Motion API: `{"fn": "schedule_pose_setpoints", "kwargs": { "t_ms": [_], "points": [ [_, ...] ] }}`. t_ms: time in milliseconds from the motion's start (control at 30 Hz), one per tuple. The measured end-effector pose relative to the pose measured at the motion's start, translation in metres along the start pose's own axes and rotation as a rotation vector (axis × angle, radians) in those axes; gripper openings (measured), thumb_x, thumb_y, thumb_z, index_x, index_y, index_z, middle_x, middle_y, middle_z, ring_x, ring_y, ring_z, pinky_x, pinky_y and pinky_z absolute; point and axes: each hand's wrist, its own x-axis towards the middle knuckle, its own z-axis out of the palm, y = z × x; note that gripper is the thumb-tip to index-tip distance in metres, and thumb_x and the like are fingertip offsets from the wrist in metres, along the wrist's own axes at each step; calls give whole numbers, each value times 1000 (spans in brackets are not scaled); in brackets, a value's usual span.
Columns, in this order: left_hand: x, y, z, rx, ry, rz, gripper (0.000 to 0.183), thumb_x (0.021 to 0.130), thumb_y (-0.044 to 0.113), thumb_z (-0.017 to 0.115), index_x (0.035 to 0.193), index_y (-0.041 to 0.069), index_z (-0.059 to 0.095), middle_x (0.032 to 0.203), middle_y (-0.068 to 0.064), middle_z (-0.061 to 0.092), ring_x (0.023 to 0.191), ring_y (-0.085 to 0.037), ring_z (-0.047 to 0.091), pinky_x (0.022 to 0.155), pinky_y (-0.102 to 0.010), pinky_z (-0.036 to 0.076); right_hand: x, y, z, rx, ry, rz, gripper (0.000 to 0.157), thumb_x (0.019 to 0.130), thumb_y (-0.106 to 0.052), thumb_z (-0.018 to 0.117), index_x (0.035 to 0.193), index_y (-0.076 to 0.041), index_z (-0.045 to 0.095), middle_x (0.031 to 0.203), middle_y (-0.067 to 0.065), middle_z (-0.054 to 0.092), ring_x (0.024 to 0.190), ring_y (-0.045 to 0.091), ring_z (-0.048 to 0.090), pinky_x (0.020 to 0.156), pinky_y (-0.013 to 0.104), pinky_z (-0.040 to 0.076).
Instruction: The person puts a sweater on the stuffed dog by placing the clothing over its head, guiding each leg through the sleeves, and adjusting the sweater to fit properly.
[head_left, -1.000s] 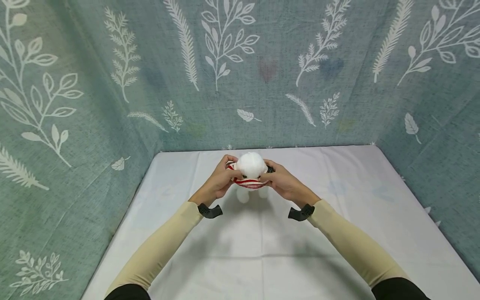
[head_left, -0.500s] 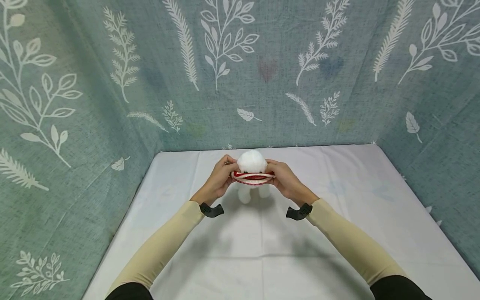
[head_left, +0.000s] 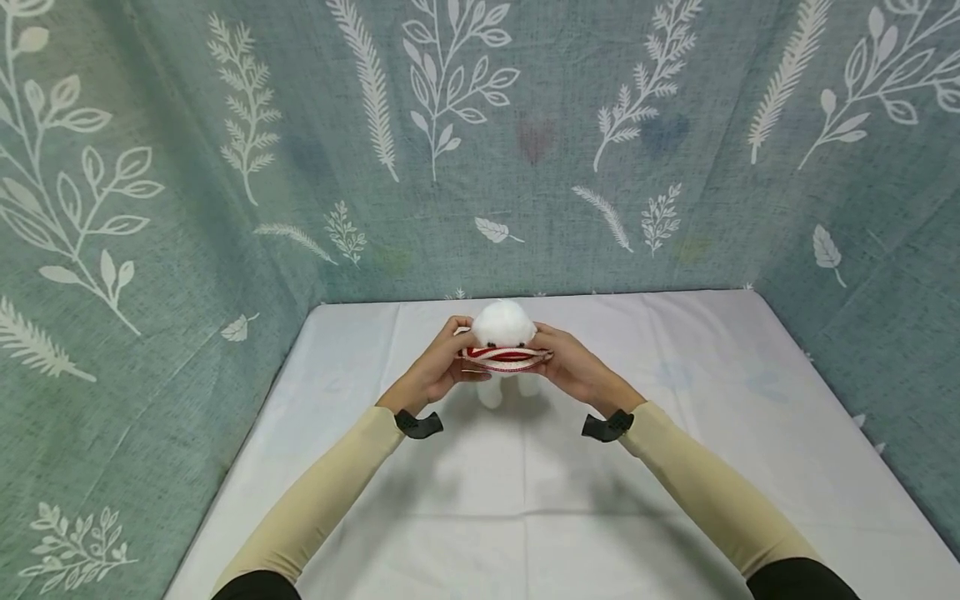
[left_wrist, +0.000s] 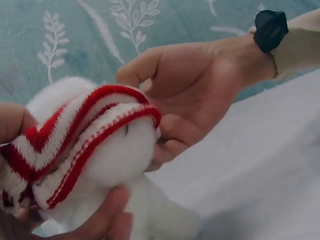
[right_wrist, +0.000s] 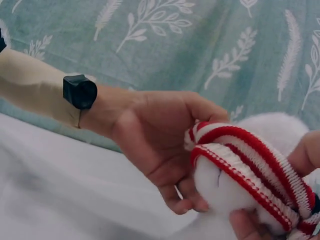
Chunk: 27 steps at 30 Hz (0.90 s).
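Note:
A white plush toy [head_left: 503,323] with two small dark eyes stands on the white cloth. Round its head, just below the eyes, runs a red-and-white striped knitted band [head_left: 507,358], stretched sideways. My left hand [head_left: 444,363] grips the band's left end, thumb above and fingers below. At the other end, my right hand [head_left: 576,365] holds the band with curled fingers. The left wrist view shows the knit's ribbed edge [left_wrist: 70,175] over the white muzzle [left_wrist: 120,157]. In the right wrist view, the band [right_wrist: 245,170] slants between both hands. Some fingertips are hidden behind the plush.
White cloth [head_left: 465,533] covers the tabletop. Blue-green curtains [head_left: 480,208] with white leaf prints hang behind and on both sides. Each wrist carries a black strap [head_left: 420,424].
The thumbs have shifted outward from the toy's face to the band's ends. The band has spread wider and rides slightly higher, its front opening now visible. The plush has stayed in place.

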Motion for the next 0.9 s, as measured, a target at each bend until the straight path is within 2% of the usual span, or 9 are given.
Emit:
{"fn": "schedule_pose_setpoints", "kwargs": {
  "t_ms": [133,267,467,700,900],
  "points": [
    [-2,3,4,47,-36,7,44,88,7,56,125,14,35,137,-22,51,93,-32,71,71,-42,61,-3,0,0,-4,-22,11,61,101,-1,49,160,-8,32,150,19,46,121,22,57,99,35,51],
    [-3,3,10,20,-9,20,46,84,-1,57,122,12,36,137,-22,46,98,-32,66,68,-38,59,-5,0,3,12,7,20,64,100,1,50,160,-11,32,151,19,44,124,27,54,103,39,49],
    [-5,3,19,-33,22,16,50,81,-9,58,121,12,37,142,-18,44,108,-33,60,72,-39,57,-5,1,10,67,71,28,71,95,6,47,162,-14,30,157,15,38,137,30,43,109,43,41],
    [-3,3,20,-33,19,-5,50,84,0,61,125,16,37,132,-18,46,90,-28,65,66,-34,56,-6,0,9,101,88,16,60,98,1,45,156,-10,36,152,15,42,129,28,48,102,37,45],
    [-3,1,23,-54,36,1,54,82,-9,59,127,13,37,143,-18,42,105,-32,60,70,-37,56,-5,-1,13,124,86,27,75,92,10,43,162,-11,28,159,14,34,139,29,39,112,41,36]
  ]
}}
